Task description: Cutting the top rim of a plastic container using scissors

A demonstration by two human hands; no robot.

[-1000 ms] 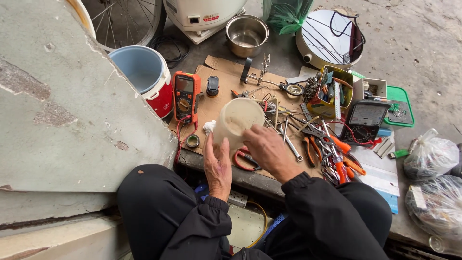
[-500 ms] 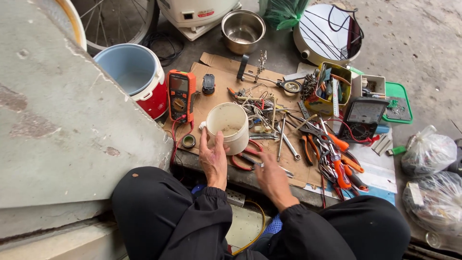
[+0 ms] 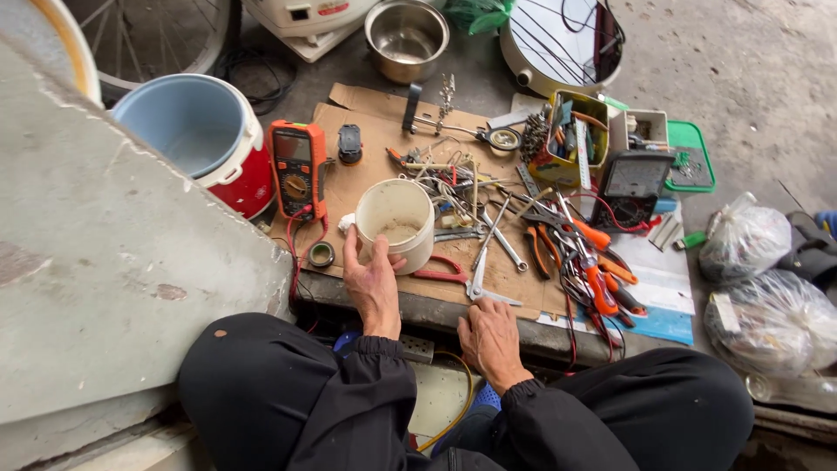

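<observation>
Container: cream plastic tub [image 3: 397, 222], upright on the cardboard-covered surface [image 3: 366, 118], just right of the orange multimeter [image 3: 296, 167].
Left hand [image 3: 373, 281]: wrapped around the tub's near wall, fingers curled on its side, thumb on the left.
Right hand [image 3: 491, 336]: resting flat on the surface's front edge, holding nothing, just below the scissors [image 3: 484, 262].
Handling: probably light, thin-walled, somewhat flexible; likely to deform if squeezed hard.
Grip point: mid-wall, below the rim, opposing thumb and fingers.
Contents: pale residue on the tub's bottom; kind unclear.
Hidden: tub's far wall base; left palm contact.
Clutter: tangled pliers [image 3: 593, 262] and wrenches, individual tools hard to separate.
</observation>
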